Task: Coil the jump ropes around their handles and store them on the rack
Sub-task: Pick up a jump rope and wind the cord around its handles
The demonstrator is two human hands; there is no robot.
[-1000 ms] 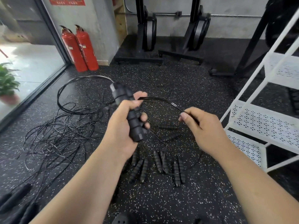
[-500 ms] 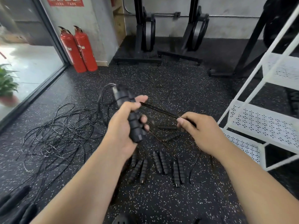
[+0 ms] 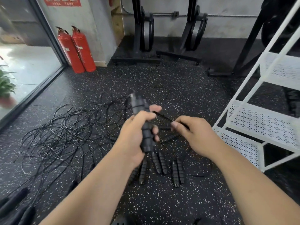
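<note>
The left hand (image 3: pixel 134 135) grips a pair of black handles (image 3: pixel 142 124) upright at mid-frame, fingers curled round them, while the right hand (image 3: pixel 194 133) pinches the cord (image 3: pixel 162 116) running taut from the handles to its fingertips. On the speckled floor (image 3: pixel 178 200) just below lie more handles (image 3: pixel 177 171) in pairs, with a loose tangle of cords (image 3: pixel 65 132) to the left and the white rack (image 3: pixel 263 120) on the right.
</note>
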